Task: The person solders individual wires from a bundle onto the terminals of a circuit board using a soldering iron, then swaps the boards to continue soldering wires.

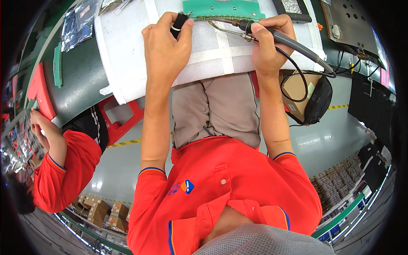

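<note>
My left hand (167,49) pinches a short bundle of black wires (180,22), wrapped with a white tie, at the near left edge of a green circuit board (227,7). Thin wire ends fan out from the bundle toward the board. Closed around a soldering iron (297,46) with a grey sleeve is my right hand (272,46). The iron's tip points left along the board's near edge, and a thin curved metal tube runs below it. Whether the tip touches the board, I cannot tell. Both lie over a white foam pad (123,51) with strips of white tape.
A black cable (304,72) loops below my right wrist. Silver bags (76,25) and a narrow green board (58,66) lie on the dark table at left. A metal box (346,21) stands far right. A co-worker in a red shirt (80,170) sits to the left.
</note>
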Available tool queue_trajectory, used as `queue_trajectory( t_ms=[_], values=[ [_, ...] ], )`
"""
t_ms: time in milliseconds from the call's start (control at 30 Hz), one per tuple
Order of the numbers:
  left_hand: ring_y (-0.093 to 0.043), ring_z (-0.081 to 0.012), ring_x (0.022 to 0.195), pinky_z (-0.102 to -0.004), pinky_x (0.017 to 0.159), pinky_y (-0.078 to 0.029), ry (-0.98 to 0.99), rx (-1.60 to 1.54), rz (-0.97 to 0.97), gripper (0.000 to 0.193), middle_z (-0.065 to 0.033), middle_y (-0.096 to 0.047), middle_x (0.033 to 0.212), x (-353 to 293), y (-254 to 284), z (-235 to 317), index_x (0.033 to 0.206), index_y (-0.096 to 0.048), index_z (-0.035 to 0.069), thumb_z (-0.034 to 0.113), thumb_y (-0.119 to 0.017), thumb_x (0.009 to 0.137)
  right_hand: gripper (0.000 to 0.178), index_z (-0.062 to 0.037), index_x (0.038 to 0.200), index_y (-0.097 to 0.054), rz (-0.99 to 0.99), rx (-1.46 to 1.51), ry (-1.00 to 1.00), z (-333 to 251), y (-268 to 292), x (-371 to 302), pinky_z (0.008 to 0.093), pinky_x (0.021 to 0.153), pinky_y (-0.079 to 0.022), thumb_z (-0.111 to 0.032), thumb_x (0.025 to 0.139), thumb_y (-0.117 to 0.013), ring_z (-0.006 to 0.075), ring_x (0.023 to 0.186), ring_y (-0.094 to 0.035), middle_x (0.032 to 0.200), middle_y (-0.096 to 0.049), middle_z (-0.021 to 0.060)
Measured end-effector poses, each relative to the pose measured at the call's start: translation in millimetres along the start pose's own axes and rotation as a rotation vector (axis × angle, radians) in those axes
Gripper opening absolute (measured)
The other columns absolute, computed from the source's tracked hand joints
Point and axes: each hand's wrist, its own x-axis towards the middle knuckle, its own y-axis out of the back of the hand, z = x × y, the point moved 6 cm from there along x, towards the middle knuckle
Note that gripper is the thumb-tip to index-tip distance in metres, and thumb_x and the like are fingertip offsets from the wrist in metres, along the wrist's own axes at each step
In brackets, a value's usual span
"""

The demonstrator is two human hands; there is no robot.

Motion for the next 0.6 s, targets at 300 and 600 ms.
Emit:
queue_trajectory(
  t_ms=[300,600],
  values=[
    [-0.048,-0.0247,0.065,-0.0356,0.087,-0.037,-0.012,0.003,-0.011,0.018,-0.0065,-0.054,0.052,0.8,-1.2,0.9,0.086,-0.063,0.002,0.02,-0.065,0.087,0.011,-0.0011,0.084,-0.053,-0.034,-0.045,-0.039,-2.0,-3.8,0.6,0.0198,0.051,-0.039,0.0,0.08,-0.063,0.0052,0.057,-0.047,0.072,-0.056,0.004],
    [-0.048,-0.0248,0.064,-0.0355,0.086,-0.037,-0.038,0.014,0.005,0.017,-0.0068,-0.054,0.052,1.1,-0.3,0.7,0.085,-0.063,0.003,0.019,-0.065,0.087,0.01,-0.0002,0.084,-0.053,0.015,0.049,-0.018,2.3,1.7,1.5,0.0206,0.055,-0.039,0.001,0.078,-0.061,0.0063,0.058,-0.048,0.072,-0.057,0.0055]
  ],
)
